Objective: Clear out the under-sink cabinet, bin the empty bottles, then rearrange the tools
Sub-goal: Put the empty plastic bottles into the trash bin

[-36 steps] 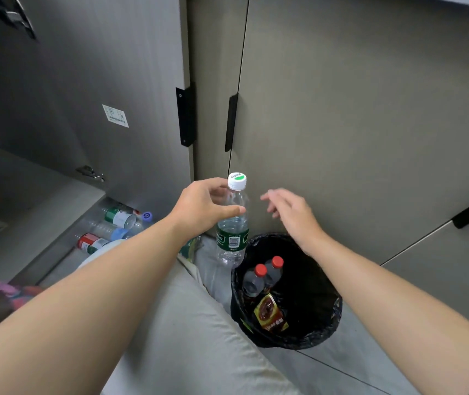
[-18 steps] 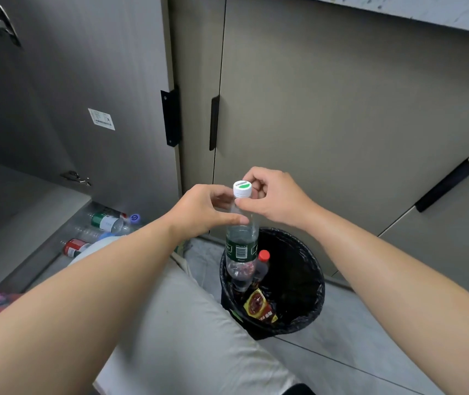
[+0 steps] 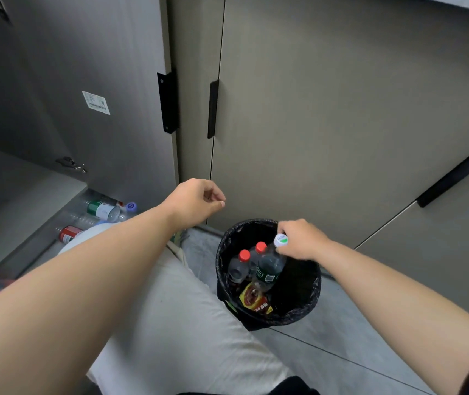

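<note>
Bottle (image 3: 269,269): clear plastic with a dark green label and a white cap (image 3: 281,240). It stands nearly upright inside the bin (image 3: 314,292), toward the back rim, with its base down beside two red-capped bottles (image 3: 244,255).

Right hand (image 3: 298,242): over the bin's back rim, fingertips pinching the bottle at the cap from above. The bottle's base is hidden, so I cannot tell whether the hand bears the weight or the bottle rests on the contents.

Left hand (image 3: 196,201): above and left of the bin, well clear of it. The fingers are loosely curled and hold nothing.

Handling assessment:
- The bottle looks empty or nearly so, and is judged light enough for a fingertip hold.
- Its thin walls will likely dent under a squeeze. The surface is smooth and may slip in a slack grip.
- It is not fragile, so a short drop into the bin should do no harm.
- The cap and neck are the stiffest parts and the soundest place to take hold, as the hand does now.

Outstanding: more bottles (image 3: 102,210) lie on their sides along the front edge of the open cabinet (image 3: 28,195) floor. They are round and may roll when touched. A full wrap round the body or neck is advised for each.
</note>
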Demonstrator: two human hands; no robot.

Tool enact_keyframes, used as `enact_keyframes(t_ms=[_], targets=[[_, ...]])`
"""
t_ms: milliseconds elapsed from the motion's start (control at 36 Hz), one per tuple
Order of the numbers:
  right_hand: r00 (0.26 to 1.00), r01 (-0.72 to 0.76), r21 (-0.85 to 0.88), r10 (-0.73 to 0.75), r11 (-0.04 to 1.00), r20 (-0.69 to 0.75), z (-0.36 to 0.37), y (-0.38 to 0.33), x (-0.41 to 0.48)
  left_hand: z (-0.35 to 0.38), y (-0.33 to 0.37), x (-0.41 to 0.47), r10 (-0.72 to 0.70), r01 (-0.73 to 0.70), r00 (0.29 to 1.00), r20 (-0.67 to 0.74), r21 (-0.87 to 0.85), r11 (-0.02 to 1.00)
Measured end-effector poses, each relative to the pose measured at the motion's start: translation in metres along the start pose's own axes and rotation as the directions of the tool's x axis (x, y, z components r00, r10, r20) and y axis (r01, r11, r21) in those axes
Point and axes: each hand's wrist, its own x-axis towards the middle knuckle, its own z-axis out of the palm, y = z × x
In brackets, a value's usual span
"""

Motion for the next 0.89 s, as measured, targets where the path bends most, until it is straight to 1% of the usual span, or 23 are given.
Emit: enact_keyframes(t_ms=[139,222,333,444,583,667,833,889], targets=[[0.995,-0.098,-0.086,0.095,0.991,-0.043,0.048,0.015,0.014,0.0,-0.001,0.0,-0.005,0.004,1.0,0.021,0.051,0.999],[0.988,-0.141,-0.098,0.133,0.985,-0.076,0.068,0.02,0.022,0.0,-0.005,0.001,-0.019,0.017,0.999,0.027,0.065,0.998],[0.979,-0.171,-0.138,0.152,0.976,-0.135,0.084,0.025,0.025,0.0,-0.01,0.002,-0.037,0.036,0.999,0.018,0.066,0.997],[0.981,-0.172,-0.159,0.155,0.972,-0.114,0.092,0.029,0.023,0.001,-0.013,0.004,-0.042,0.041,0.999,0.027,0.059,0.997],[0.982,-0.183,-0.159,0.175,0.97,-0.065,0.098,0.032,0.02,0.002,-0.012,0.006,-0.037,0.036,0.999,0.022,0.045,0.998],[0.985,-0.165,-0.149,0.156,0.975,-0.072,0.097,0.032,0.018,0.001,-0.011,0.006,-0.031,0.029,0.999,0.025,0.046,0.999],[0.98,-0.152,-0.164,0.127,0.975,-0.155,0.07,0.018,0.017,-0.001,-0.008,0.005,-0.028,0.028,1.0,0.003,0.024,0.999],[0.97,-0.119,-0.138,0.086,0.983,-0.227,0.052,0.006,0.018,-0.005,-0.009,0.004,-0.032,0.033,0.999,-0.017,0.007,0.999]])
